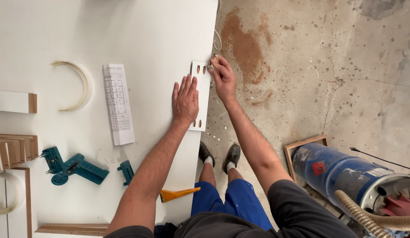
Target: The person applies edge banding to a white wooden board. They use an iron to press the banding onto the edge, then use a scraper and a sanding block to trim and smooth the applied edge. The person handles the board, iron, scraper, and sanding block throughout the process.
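A small white panel [201,77] with oval slots at both ends lies along the right edge of the white workbench [139,35]. My left hand [185,100] rests flat on it, fingers spread, pressing it down. My right hand [222,77] is at the panel's far right corner, fingers pinched on a small brown piece [213,57] at the panel's edge; what the piece is I cannot tell.
On the bench lie a folded paper sheet [118,103], a curl of edge banding [77,83], teal jig parts [77,167], an orange scraper [176,194] and stacked white boards [13,147]. A blue vacuum drum [341,169] with hose stands on the concrete floor at right.
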